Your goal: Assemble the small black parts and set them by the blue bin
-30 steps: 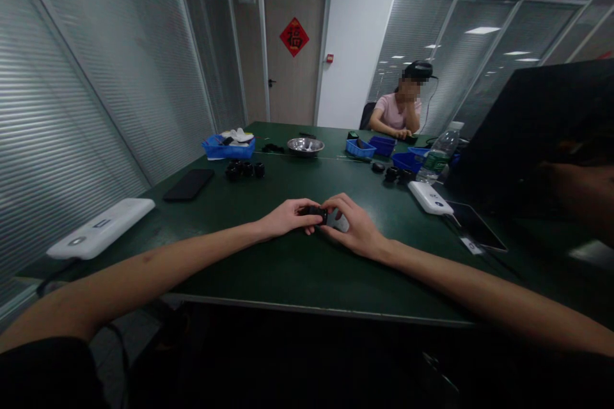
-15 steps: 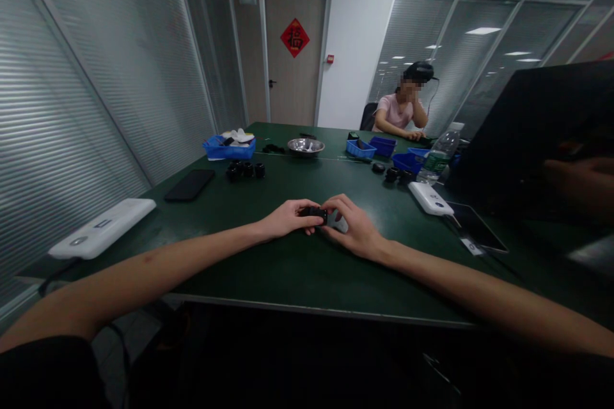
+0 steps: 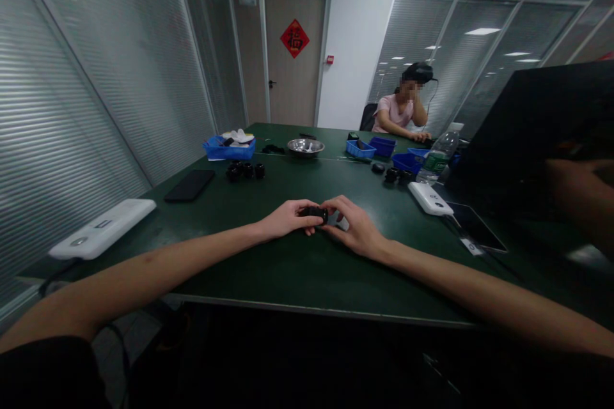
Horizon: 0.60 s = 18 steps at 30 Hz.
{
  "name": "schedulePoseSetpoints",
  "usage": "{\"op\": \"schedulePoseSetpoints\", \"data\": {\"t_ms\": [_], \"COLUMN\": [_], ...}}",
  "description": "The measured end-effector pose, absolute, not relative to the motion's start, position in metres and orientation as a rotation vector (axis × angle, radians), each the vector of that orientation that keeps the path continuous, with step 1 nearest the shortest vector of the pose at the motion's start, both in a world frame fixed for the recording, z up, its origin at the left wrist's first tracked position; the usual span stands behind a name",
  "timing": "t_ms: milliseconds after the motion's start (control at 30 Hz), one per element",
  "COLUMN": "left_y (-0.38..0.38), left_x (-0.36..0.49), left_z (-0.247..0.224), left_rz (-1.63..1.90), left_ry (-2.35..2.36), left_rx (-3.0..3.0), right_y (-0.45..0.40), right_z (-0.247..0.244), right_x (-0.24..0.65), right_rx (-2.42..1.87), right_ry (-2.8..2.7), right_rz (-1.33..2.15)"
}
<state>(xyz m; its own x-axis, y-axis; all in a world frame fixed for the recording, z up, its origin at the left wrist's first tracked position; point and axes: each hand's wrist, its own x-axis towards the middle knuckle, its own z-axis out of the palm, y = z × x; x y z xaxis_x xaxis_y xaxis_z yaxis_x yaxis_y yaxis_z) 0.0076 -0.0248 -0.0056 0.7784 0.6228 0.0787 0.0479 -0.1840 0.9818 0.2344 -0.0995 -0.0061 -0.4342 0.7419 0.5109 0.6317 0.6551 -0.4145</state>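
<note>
Above the near middle of the dark green table, both hands meet at a small black cylindrical part [image 3: 314, 212], perhaps a lens. My left hand [image 3: 288, 220] is closed round it, thumb in front and fingers behind. From the right, the thumb and forefinger of my right hand [image 3: 355, 225] are curled in a pinch at the part's right end. A pale grey patch shows between those fingers; I cannot tell whether it is an object or table glare. Farther off stand several similar black cylindrical parts [image 3: 245, 170] on the left, and more black parts [image 3: 398, 175] on the right.
A metal bowl [image 3: 306, 148], a filled blue tray [image 3: 230, 148] and blue bins [image 3: 361, 149] stand at the back. White power banks [image 3: 103, 228], a black phone [image 3: 190, 185], a tablet [image 3: 474, 225] and a water bottle [image 3: 437, 156] flank me. A co-worker [image 3: 400, 108] sits opposite; another person's hand [image 3: 582, 188] is at right.
The black part seems slightly turned between my fingers, while my hands stay almost in place. The other person's hand at the right edge has shifted slightly.
</note>
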Motion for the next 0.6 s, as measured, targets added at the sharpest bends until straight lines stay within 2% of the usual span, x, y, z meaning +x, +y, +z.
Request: {"op": "schedulePoseSetpoints", "data": {"t_ms": [600], "left_y": [-0.0248], "left_x": [0.0071], "left_z": [-0.0058], "left_rz": [0.578], "left_ry": [0.542], "left_rx": [1.682], "right_y": [-0.1010], "right_z": [-0.0050], "right_x": [0.2318], "right_rx": [-1.129], "right_ry": [-2.161], "right_rz": [0.214]}}
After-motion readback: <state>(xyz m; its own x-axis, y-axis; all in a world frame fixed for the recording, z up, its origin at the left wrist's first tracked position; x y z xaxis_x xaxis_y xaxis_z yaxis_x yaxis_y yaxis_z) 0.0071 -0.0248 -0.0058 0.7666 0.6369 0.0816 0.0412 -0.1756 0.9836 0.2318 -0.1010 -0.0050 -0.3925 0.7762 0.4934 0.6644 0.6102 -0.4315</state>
